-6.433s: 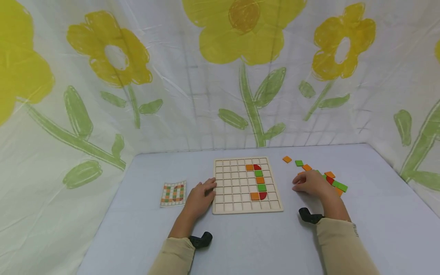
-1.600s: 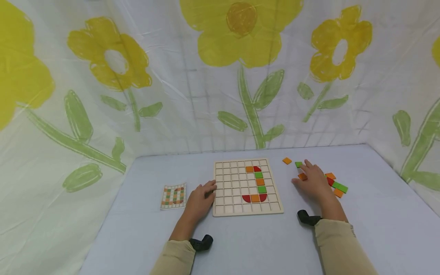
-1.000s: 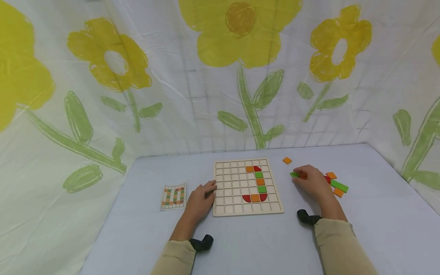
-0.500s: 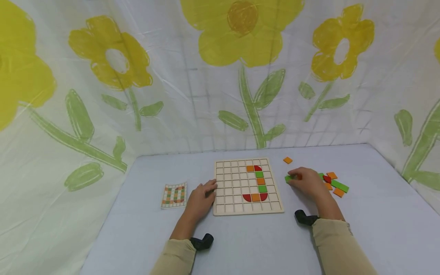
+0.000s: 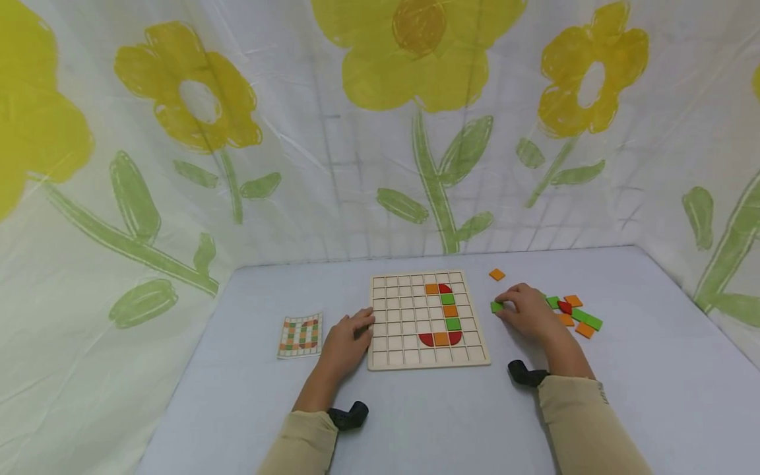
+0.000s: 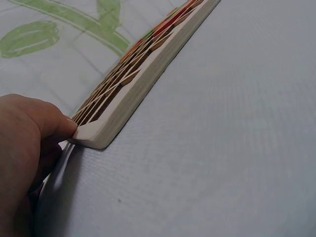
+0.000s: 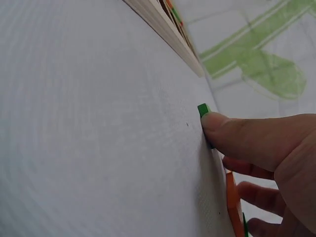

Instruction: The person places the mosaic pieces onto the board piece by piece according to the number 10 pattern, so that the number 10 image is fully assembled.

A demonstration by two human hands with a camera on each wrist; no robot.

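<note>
My left hand (image 5: 343,344) rests at the left edge of a wooden grid board (image 5: 388,359); in the left wrist view its thumb touches the board near a corner. My right hand (image 5: 530,318) pinches a small green square tile (image 5: 496,307) between thumb and fingers, just right of the board. The right wrist view shows that green tile (image 7: 203,109) at the thumb tip, with an orange tile (image 7: 233,202) near the other fingers. On the board, orange tiles (image 5: 450,311), green tiles (image 5: 453,324) and rounded red tiles (image 5: 426,339) form a hook shape.
A pattern card (image 5: 299,335) with a coloured grid lies left of my left hand. Loose green (image 5: 586,319), orange (image 5: 584,330) and red (image 5: 565,307) tiles lie behind and right of my right hand. One orange tile (image 5: 497,274) sits apart, near the table's back edge.
A rounded red tile has joined the left end of the board's lower row. My right hand has taken the green tile from the back and brought it nearer the board. My left hand stays put.
</note>
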